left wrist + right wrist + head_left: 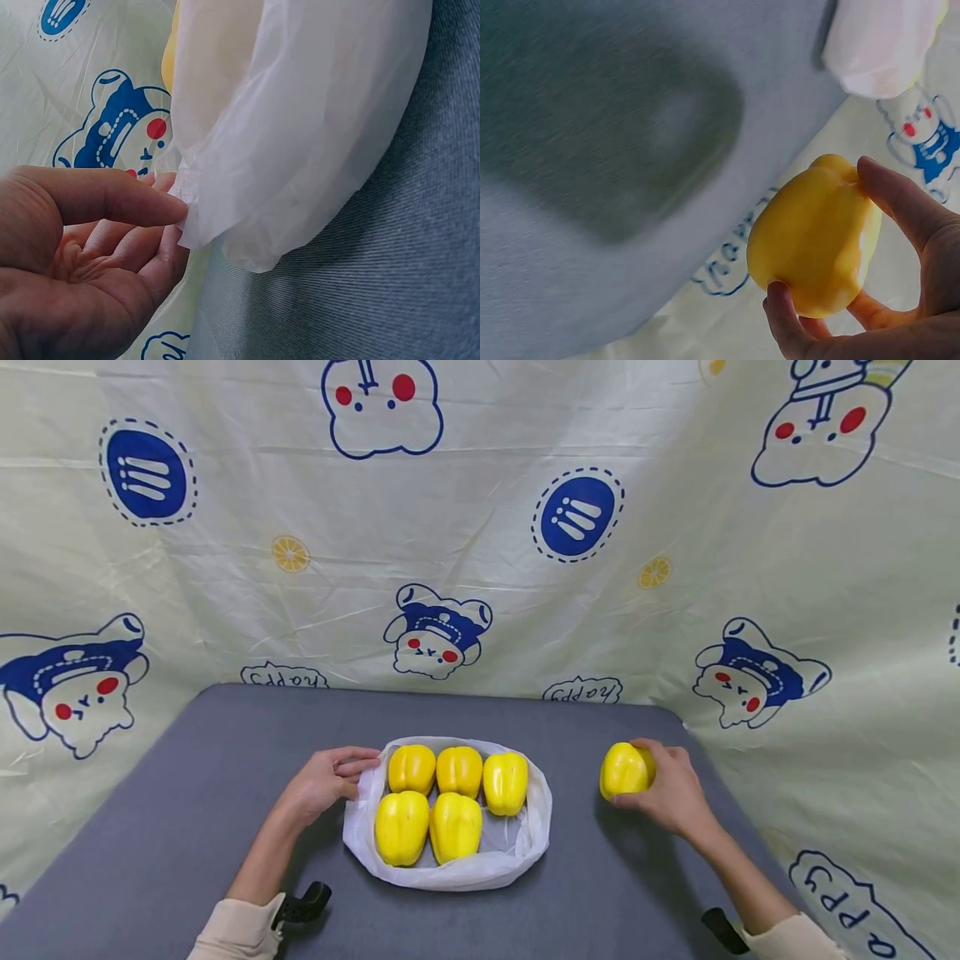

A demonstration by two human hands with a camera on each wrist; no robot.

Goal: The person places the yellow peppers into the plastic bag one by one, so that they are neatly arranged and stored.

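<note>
A white plastic bag (536, 852) lies on the table with its mouth spread wide, and several yellow bell peppers (402, 828) stand inside in two rows. At the bag's left side, my left hand (324, 783) pinches its edge; the left wrist view shows a bit of the thin plastic (196, 217) between thumb and fingers. Off to the right of the bag, my right hand (673, 787) grips one more yellow bell pepper (624, 772). In the right wrist view, thumb and fingers wrap this pepper (810, 232) from opposite sides, and it hangs above the table.
The grey table (247, 752) runs back to a pale curtain (480, 543) printed with cartoon bears. A black band (303, 906) sits at the left wrist, another (723, 931) at the right. The bag's low rim stands up all around the peppers.
</note>
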